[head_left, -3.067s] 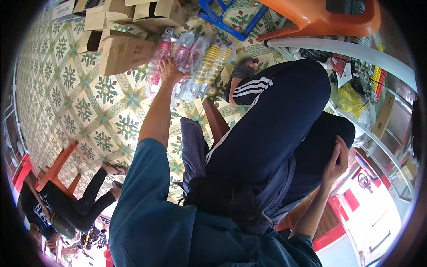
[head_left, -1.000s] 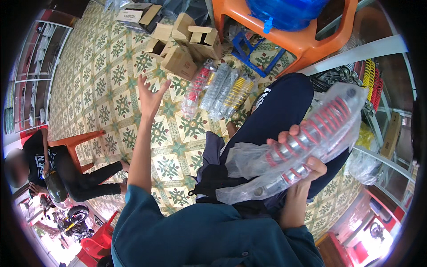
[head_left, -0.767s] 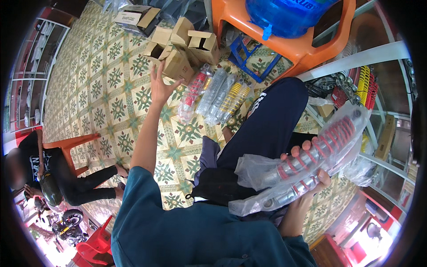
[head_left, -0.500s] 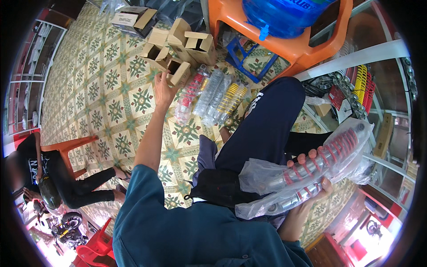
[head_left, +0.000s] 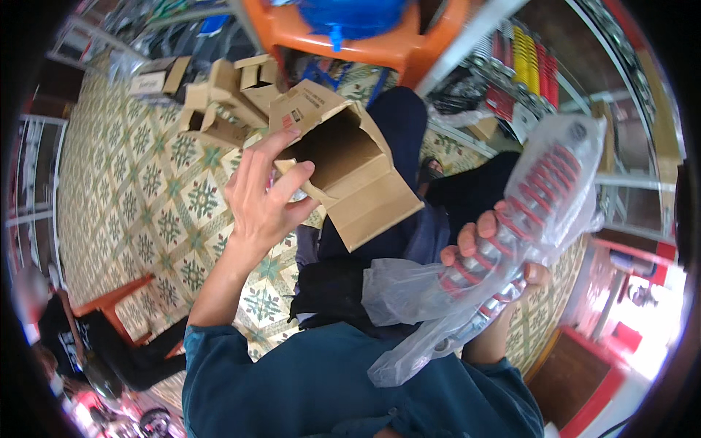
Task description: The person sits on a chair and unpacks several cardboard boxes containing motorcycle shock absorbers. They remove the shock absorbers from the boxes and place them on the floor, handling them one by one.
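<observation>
My left hand grips the edge of an open brown cardboard box, thumb at the mouth and fingers along the side. The box is held up over my lap, tilted, its flaps spread and its dark inside showing. In my right hand are two shock absorbers with red springs, wrapped in clear plastic. The upper shock absorber slants up to the right, and the lower shock absorber lies mostly hidden beneath it. My fingers curl over the upper one, with the thumb on the far side.
Several open cardboard boxes stand on the tiled floor ahead. Behind them is an orange chair bearing a blue water container. Shelving with yellow and red springs stands at the right. A person sits at the lower left.
My left hand has lifted one cardboard box from the floor group and brought it back over my lap. My right hand still holds the shock absorbers, shifted slightly left. The view has turned right.
</observation>
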The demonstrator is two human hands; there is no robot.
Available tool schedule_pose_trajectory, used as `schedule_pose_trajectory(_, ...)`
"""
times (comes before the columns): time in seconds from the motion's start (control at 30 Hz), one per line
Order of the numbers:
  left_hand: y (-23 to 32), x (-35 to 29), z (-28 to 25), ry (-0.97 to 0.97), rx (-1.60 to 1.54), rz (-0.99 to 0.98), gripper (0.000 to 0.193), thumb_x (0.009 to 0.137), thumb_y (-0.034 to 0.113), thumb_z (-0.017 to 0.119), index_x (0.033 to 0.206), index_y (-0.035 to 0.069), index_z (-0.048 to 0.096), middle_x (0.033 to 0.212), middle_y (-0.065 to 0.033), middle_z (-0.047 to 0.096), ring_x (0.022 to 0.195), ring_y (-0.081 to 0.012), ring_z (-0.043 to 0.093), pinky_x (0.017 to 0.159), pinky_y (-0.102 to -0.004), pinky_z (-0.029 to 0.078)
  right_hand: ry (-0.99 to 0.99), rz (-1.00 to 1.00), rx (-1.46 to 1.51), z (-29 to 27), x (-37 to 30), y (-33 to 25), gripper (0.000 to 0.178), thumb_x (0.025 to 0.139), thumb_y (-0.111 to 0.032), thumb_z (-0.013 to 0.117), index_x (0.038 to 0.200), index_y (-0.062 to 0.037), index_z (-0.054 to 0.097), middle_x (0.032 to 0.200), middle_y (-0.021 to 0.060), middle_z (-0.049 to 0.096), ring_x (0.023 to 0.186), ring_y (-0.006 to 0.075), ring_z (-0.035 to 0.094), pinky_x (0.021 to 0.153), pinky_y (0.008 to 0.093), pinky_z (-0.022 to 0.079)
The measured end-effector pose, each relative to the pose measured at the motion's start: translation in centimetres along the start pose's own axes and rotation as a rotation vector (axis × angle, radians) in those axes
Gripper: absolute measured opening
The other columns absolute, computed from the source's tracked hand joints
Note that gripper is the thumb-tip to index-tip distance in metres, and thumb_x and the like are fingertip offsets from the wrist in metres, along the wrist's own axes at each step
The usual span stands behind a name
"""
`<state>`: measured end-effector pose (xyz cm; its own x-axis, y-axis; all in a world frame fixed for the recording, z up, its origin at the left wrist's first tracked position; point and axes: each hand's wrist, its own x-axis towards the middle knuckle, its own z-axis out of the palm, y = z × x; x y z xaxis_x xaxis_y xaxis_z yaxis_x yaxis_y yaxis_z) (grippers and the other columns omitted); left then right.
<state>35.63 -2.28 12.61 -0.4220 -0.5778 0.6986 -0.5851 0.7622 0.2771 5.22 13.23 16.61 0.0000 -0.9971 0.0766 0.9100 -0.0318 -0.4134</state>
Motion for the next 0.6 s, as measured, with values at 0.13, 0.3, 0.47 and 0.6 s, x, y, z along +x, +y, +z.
schedule_pose_trajectory(0.13, 4.8, 3.6, 2.6, 0.035, -0.095, 0.167, 0.08, 0.057, 0.012, 0.093, 0.128, 0.017, 0.057, 0.126, -0.0122, 0.07, 0.111, -0.0354, 0.068, 0.08, -0.0405, 0.058, -0.033, 0.057, 0.063, 1.3, -2.6, -1.8, 0.099, 0.064, -0.027, 0.073, 0.151, 0.006, 0.041, 0.124, 0.0306, 0.058, 0.111, 0.047, 0.062, 0.093, 0.065, 0.049)
schedule_pose_trajectory(0.3, 9.0, 6.0, 7.4, 0.006, -0.089, 0.34, 0.088, 0.059, 0.006, 0.093, 0.136, 0.008, 0.051, 0.123, -0.0122, 0.073, 0.114, -0.0358, 0.068, 0.087, -0.0428, 0.059, 0.08, 0.217, -0.109, 2.3, -6.1, -5.5, 0.096, 0.059, -0.024, 0.078, 0.142, 0.0118, 0.047, 0.115, 0.0337, 0.064, 0.099, 0.0481, 0.068, 0.084, 0.0606, 0.054)
schedule_pose_trajectory(0.47, 11.0, 6.2, 10.3, -0.001, -0.144, 0.438, 0.079, 0.06, 0.005, 0.092, 0.13, 0.003, 0.056, 0.122, -0.014, 0.072, 0.116, -0.04, 0.067, 0.083, -0.0428, 0.06, 0.269, 0.443, -0.081, 1.4, -8.1, -6.9, 0.08, 0.061, -0.012, 0.075, 0.134, 0.0135, 0.055, 0.112, 0.0323, 0.069, 0.091, 0.0449, 0.072, 0.081, 0.0545, 0.059)
schedule_pose_trajectory(0.6, 11.2, 4.3, 11.2, -0.035, -0.224, 0.525, 0.074, 0.061, 0.008, 0.093, 0.126, 0.005, 0.059, 0.12, -0.014, 0.071, 0.119, -0.0419, 0.066, 0.081, -0.0429, 0.061, 0.356, 0.58, 0.0, -0.5, -9.6, -5.2, 0.067, 0.073, -0.012, 0.073, 0.135, 0.0094, 0.056, 0.11, 0.0291, 0.07, 0.089, 0.041, 0.072, 0.081, 0.0517, 0.059)
